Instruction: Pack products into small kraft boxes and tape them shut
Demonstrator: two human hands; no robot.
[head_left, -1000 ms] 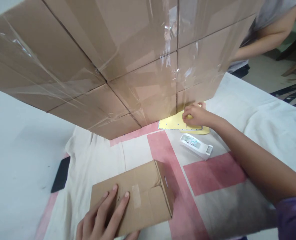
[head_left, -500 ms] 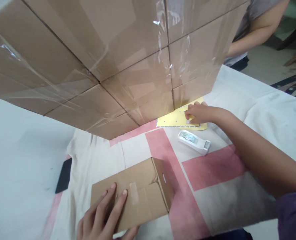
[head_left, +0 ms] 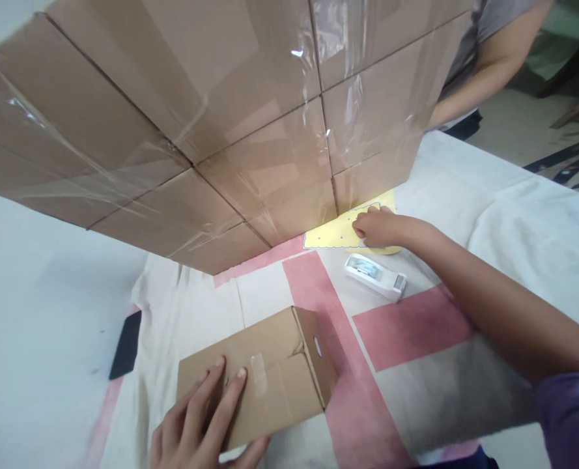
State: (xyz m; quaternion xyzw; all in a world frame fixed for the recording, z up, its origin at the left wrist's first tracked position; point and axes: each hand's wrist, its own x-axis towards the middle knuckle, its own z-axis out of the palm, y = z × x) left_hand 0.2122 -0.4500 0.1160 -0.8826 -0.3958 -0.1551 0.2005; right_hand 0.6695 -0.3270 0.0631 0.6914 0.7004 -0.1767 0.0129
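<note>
My left hand (head_left: 196,413) holds a small cardboard box (head_left: 269,371), its fingers spread over the taped top and its thumb down at the near side. The box's right end carries a small white oval label (head_left: 317,346). My right hand (head_left: 380,227) is over a yellow sheet (head_left: 331,231) with a blue outline and small dots. Its fingers are curled together at the sheet; a pale bit shows under the fingertips, too small to name. Just nearer than the sheet lies a white handheld device (head_left: 376,277) with a clear window.
A tall stack of taped cardboard boxes (head_left: 264,163) stands across the back, against the yellow sheet. A dark flat object (head_left: 126,345) lies at the left by the wall. Red and white cloth (head_left: 411,332) covers the table. Beyond the stack, another person's arm (head_left: 484,75) shows.
The view has shifted slightly. My right hand's fingers have curled in more at the yellow sheet, and the pale bit shows less. My left hand stays on the small box.
</note>
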